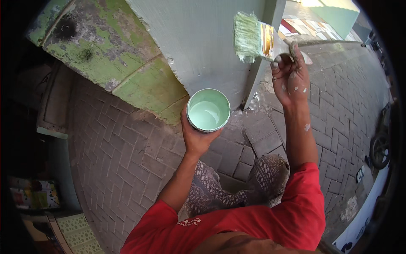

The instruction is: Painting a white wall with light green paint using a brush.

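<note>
So, weathered green masonry wall (139, 82): flaking, with dark smudges; judging by its ragged border with the panel, strokes there call for a light touch.
Left hand (198, 142): wrapped around the can, thumb and fingers on opposite sides; best kept steady and level.
Round, open-topped can (209, 95): held in front of the wall's lower corner, its pale mint liquid paint (206, 116) well below the rim, which should suit wiping off excess.
Smooth pale grey panel (211, 46): behind can and brush; long, even strokes would probably suit it.
Wide flat brush with a gold-coloured band (267, 40): raised up and right of the can, its mint-coated bristles (246, 38) pointing left; whether they touch the panel, I cannot tell.
Right hand (292, 78): grasping the brush handle, palm showing; a loose wrist should help.
</note>
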`<action>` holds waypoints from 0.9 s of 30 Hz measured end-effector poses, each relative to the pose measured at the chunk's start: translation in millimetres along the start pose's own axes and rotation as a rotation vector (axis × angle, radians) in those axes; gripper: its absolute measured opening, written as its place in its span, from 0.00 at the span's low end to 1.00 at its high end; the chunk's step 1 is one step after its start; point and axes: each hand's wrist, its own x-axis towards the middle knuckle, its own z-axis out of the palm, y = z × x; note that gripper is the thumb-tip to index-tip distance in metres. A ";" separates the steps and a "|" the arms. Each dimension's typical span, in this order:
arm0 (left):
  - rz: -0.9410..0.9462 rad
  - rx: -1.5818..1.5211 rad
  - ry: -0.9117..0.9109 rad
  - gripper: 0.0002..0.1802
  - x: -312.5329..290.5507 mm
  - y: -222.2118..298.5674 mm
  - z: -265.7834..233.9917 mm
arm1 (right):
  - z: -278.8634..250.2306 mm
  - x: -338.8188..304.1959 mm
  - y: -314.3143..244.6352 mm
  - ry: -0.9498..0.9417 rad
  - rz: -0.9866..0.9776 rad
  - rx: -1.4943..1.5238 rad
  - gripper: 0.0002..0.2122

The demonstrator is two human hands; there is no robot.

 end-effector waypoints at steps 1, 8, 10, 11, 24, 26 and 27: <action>0.038 0.009 -0.004 0.60 -3.2 -9.7 0.5 | 5.4 14.9 -6.0 0.005 -0.103 -0.030 0.14; -0.065 -0.245 -0.220 0.52 -8.7 3.1 -17.3 | 23.5 61.6 -14.8 -0.074 -0.469 0.041 0.07; -0.072 -0.231 -0.210 0.53 -18.8 5.3 -32.8 | -20.2 43.0 38.1 0.057 -0.472 0.194 0.09; -0.050 -0.194 -0.210 0.54 -25.1 3.4 -33.2 | -50.2 26.7 63.5 0.163 -0.463 0.223 0.09; -0.010 0.047 -0.111 0.45 -52.0 33.9 -71.0 | -176.0 -85.6 276.2 0.993 -0.241 -0.039 0.10; -0.026 -0.032 -0.062 0.45 -49.7 37.9 -68.7 | -188.3 -97.3 286.2 1.093 -0.187 -0.138 0.12; -0.015 -0.025 -0.064 0.45 -49.5 39.5 -67.0 | -188.2 -100.5 287.1 1.157 -0.071 -0.558 0.14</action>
